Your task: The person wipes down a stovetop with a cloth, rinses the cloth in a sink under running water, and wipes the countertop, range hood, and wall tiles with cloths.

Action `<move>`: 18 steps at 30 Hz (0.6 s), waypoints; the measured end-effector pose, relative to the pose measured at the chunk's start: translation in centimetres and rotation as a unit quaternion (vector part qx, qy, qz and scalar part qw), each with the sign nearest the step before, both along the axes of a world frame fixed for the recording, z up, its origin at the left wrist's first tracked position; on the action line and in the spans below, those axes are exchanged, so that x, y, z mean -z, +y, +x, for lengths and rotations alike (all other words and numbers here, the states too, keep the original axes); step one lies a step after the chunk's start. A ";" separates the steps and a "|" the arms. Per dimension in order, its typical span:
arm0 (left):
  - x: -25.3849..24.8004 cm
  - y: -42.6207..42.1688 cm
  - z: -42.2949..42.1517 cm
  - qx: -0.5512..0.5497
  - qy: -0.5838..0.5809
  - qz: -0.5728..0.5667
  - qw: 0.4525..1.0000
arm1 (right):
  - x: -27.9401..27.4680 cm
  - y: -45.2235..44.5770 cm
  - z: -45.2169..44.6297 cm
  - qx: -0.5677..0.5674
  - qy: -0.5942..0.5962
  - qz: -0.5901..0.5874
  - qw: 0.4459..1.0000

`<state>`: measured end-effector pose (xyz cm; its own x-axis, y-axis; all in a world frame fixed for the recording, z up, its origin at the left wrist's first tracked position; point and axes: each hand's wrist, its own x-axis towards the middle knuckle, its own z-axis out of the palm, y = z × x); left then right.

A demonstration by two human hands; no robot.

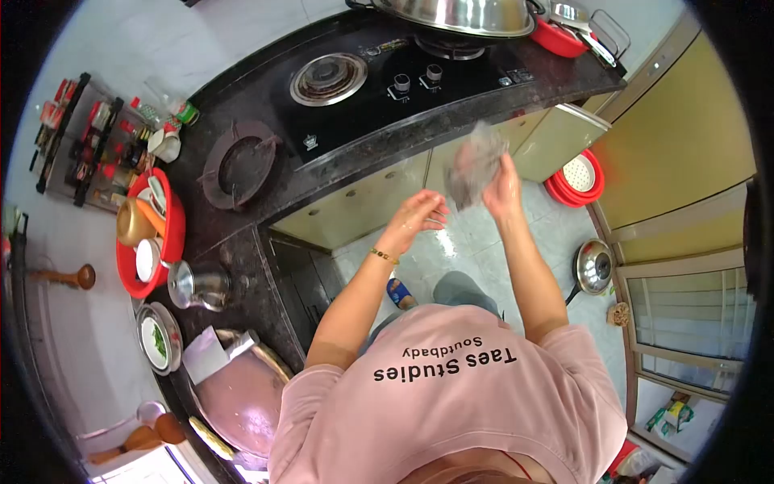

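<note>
My right hand (504, 189) grips a grey cloth (470, 171), which is smeared by motion and hangs in front of the cabinet doors. To its left, my left hand (416, 218) is empty, with loosely bent fingers a little apart from the cloth. Beyond both hands lies the black glass gas stove (363, 97). Its left burner (329, 79) is bare, and a dark round pan support (239, 164) rests on the counter beside it. A large wok with a steel lid (463, 14) covers the other burner.
Along the left counter stand a red basin (176, 234) of dishes, a steel pot (200, 285), a bowl of chopped greens (153, 339) and a round board (242, 395). Red baskets (587, 185) and a lidded pan (594, 266) are on the floor at right. One cabinet door (560, 141) is open.
</note>
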<state>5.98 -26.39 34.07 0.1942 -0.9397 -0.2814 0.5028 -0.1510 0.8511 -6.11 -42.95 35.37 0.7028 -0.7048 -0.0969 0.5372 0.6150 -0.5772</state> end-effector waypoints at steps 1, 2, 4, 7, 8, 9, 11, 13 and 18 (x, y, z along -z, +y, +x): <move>-0.1 0.0 1.2 -0.018 -0.011 0.001 1.000 | -1.2 -1.5 1.9 0.037 0.011 -0.038 0.999; 0.1 -0.1 2.2 -0.045 0.005 -0.005 0.999 | -2.1 -2.9 3.9 0.061 0.025 -0.085 0.994; 0.5 -0.2 4.2 -0.078 0.005 -0.003 0.997 | -3.7 -5.4 7.9 0.072 0.141 -0.202 0.966; 0.8 -0.2 7.1 -0.139 0.000 0.010 0.990 | 0.9 -10.8 14.5 0.053 0.320 -0.550 0.770; 1.0 -0.3 8.1 -0.160 -0.007 0.023 0.987 | 3.0 -12.1 15.3 0.059 0.340 -0.677 0.650; 1.1 -0.4 9.0 -0.180 -0.016 0.035 0.983 | 5.0 -13.4 16.0 0.066 0.347 -0.784 0.511; 0.5 -1.0 10.8 -0.224 -0.031 0.057 0.972 | 8.1 -15.2 17.8 0.045 0.354 -0.848 0.391; 0.1 -2.2 12.5 -0.274 -0.034 0.077 0.958 | 5.7 -12.6 17.5 0.047 0.400 -0.811 0.424; -0.4 -8.6 16.0 -0.302 -0.073 0.060 0.949 | 5.4 -10.3 18.7 0.009 0.395 -0.820 0.414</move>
<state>21.95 -34.96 34.49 0.7317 -0.6083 -0.3075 0.4066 0.0275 0.9132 12.59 -53.22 29.95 0.9017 -0.2822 0.3275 -0.2216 -0.9522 -0.2105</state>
